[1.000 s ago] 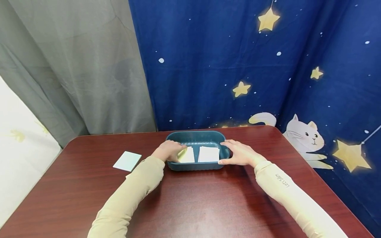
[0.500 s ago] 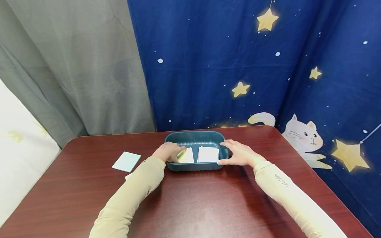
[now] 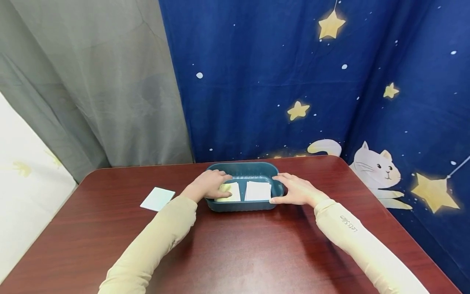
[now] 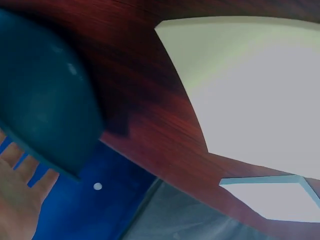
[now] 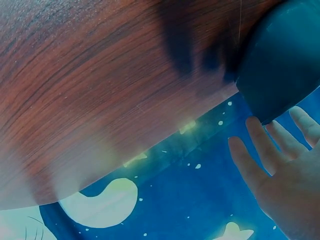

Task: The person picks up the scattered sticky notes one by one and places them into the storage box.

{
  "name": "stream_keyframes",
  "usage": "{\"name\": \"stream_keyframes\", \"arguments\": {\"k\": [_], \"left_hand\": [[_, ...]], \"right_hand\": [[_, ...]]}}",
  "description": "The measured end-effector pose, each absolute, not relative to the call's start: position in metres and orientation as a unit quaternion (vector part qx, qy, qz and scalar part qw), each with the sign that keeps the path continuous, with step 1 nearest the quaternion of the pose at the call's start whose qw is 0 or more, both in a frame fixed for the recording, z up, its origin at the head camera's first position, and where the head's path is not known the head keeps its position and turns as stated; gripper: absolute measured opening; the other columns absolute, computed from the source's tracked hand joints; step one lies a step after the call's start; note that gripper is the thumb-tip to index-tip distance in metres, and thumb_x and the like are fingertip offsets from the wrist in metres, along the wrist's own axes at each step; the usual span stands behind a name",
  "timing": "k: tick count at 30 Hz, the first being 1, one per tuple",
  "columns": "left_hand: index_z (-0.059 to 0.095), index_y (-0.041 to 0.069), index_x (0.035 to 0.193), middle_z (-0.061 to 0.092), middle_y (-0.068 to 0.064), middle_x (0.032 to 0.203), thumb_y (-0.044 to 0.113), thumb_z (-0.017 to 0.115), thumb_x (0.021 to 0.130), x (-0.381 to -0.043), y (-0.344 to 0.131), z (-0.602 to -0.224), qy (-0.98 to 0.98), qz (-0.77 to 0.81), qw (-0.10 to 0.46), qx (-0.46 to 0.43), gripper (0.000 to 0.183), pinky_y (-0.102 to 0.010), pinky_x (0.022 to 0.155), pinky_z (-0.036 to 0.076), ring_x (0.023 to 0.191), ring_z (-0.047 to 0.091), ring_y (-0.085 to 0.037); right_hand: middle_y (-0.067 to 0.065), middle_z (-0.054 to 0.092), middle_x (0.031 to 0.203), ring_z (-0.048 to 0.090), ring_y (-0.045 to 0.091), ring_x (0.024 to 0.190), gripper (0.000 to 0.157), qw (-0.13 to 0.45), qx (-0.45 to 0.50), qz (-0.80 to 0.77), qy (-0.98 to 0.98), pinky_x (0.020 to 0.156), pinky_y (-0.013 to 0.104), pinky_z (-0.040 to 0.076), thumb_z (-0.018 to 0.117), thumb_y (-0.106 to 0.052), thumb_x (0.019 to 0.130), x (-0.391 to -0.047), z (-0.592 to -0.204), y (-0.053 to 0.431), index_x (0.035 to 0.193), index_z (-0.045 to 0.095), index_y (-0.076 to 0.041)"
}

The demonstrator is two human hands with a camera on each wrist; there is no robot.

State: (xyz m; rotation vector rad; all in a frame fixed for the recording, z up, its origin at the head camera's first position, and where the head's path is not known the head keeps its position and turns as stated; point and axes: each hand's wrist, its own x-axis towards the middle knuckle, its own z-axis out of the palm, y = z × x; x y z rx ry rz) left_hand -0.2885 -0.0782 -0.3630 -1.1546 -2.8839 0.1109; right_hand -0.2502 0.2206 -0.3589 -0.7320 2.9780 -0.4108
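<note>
A dark teal oblong bin (image 3: 242, 206) stands near the table's far edge. Inside, a pale yellow and white paper stack (image 3: 235, 192) lies on the left, and a white paper stack (image 3: 258, 191) lies on the right. My left hand (image 3: 209, 184) is over the bin's left end, fingers spread and thumb extended over the yellow stack, nothing gripped. In the left wrist view its fingers (image 4: 46, 185) are straight beside the bin wall. My right hand (image 3: 295, 190) touches the right end, thumb at the front rim; the right wrist view has its fingers (image 5: 265, 150) nearly straight.
On the table (image 3: 238, 253), left of the bin, lies a light blue square pad (image 3: 158, 199). A large pale yellow paper pad (image 4: 250, 90) shows in the left wrist view, hidden under the sleeve in the head view. Curtains (image 3: 257, 81) hang behind the table.
My left hand has lifted slightly and opened out, its thumb now away from the stack's left edge, and the forearm has shifted left. The right hand and the bin stay put.
</note>
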Motion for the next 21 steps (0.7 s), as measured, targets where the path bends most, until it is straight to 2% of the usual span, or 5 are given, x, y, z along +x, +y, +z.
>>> {"name": "stream_keyframes", "arguments": {"k": [7,21], "left_hand": [[0.048,0.013,0.127,0.050,-0.006,0.122,0.048,0.053,0.080,-0.275,-0.083,-0.347,-0.928,0.020,0.072,-0.366,0.058,-0.042,0.093,0.030,0.112,0.044,-0.024],[0.044,0.011,0.130,0.045,-0.010,0.128,0.050,0.053,0.081,-0.242,-0.097,-0.314,-0.915,-0.014,0.157,-0.372,0.064,-0.046,0.092,0.028,0.114,0.042,-0.025]], "right_hand": [[0.011,0.036,0.134,0.034,0.029,0.121,0.087,0.024,-0.240,-0.128,0.962,0.086,0.056,0.030,0.057,-0.068,0.066,-0.249,-0.357,0.221,0.131,0.043,-0.013],[0.011,0.037,0.134,0.035,0.030,0.119,0.087,0.022,-0.241,-0.128,0.962,0.086,0.055,0.032,0.056,-0.069,0.065,-0.249,-0.358,0.220,0.131,0.043,-0.013]]}}
